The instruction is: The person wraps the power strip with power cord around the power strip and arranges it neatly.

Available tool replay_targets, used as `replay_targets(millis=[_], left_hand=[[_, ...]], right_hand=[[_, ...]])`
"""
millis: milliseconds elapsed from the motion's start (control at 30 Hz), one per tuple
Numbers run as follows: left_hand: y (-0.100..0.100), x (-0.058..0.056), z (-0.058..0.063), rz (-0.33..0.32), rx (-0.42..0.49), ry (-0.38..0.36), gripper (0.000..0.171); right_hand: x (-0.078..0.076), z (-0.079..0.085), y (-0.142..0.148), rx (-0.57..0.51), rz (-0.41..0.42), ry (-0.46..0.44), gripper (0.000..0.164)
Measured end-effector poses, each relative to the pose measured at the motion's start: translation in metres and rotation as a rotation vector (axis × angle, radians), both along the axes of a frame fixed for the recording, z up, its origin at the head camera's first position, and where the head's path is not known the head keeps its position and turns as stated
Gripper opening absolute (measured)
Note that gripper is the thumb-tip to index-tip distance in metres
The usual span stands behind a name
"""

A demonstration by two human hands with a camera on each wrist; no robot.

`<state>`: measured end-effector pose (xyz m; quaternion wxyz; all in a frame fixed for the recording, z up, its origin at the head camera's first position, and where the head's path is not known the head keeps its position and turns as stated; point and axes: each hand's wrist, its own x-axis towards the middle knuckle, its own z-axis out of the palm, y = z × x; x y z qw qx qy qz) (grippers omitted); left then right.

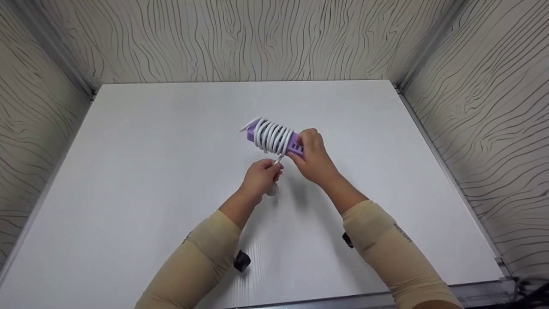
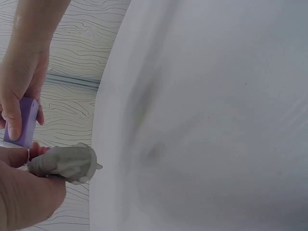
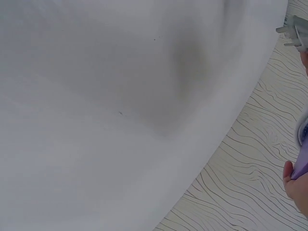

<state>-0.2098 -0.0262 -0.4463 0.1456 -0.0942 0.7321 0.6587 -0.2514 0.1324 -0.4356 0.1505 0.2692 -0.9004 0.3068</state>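
Observation:
A purple power strip [image 1: 295, 147] is held up over the table, tilted, with its white cord [image 1: 272, 136] wound round it in several close coils. My right hand [image 1: 316, 156] grips the strip's near right end, thumb along one side. Just below, my left hand [image 1: 260, 177] pinches the cord's free length close to its plug. That plug [image 2: 67, 161], pale grey, sticks out from my left fingers, and its pins show in the right wrist view, where the plug [image 3: 299, 33] sits at the edge. A loose bit of cord juts past the strip's far left end.
Beneath both hands lies a white tabletop [image 1: 150, 171], with their shadows on it. Walls with a wood-grain line pattern [image 1: 240, 43] rise at the back and both sides. A metal rail [image 1: 480, 292] runs along the front edge, and dark cables [image 1: 534, 296] lie at the lower right.

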Motion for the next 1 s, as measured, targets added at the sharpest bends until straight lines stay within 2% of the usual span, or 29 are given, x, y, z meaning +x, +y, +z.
replay_targets(millis=[67,267,333,500,700,800,1000], left_hand=[[0.0,0.0,-0.003,-0.004,0.0,-0.023,0.016],[0.002,-0.002,-0.013,0.003,0.113,-0.058,0.015],[0.003,-0.002,-0.016,0.0,0.122,-0.065,0.017],[0.007,-0.001,-0.02,-0.038,0.099,-0.083,0.019],[0.005,-0.001,-0.024,-0.009,0.034,-0.088,0.014],[0.004,-0.001,-0.027,-0.016,0.025,-0.088,0.013],[0.001,-0.001,-0.035,-0.038,0.058,-0.091,0.014]], right_hand=[[-0.001,-0.006,-0.001,0.023,0.002,0.012,0.032],[-0.002,-0.023,-0.001,0.08,-0.022,0.028,0.032],[-0.002,-0.027,-0.002,0.105,-0.027,0.023,0.032],[-0.002,-0.033,-0.007,0.163,-0.043,-0.019,0.031],[-0.002,-0.038,-0.011,0.262,-0.065,-0.057,0.033],[-0.002,-0.043,-0.012,0.308,-0.061,-0.074,0.035],[-0.002,-0.054,-0.009,0.349,-0.013,-0.024,0.036]])
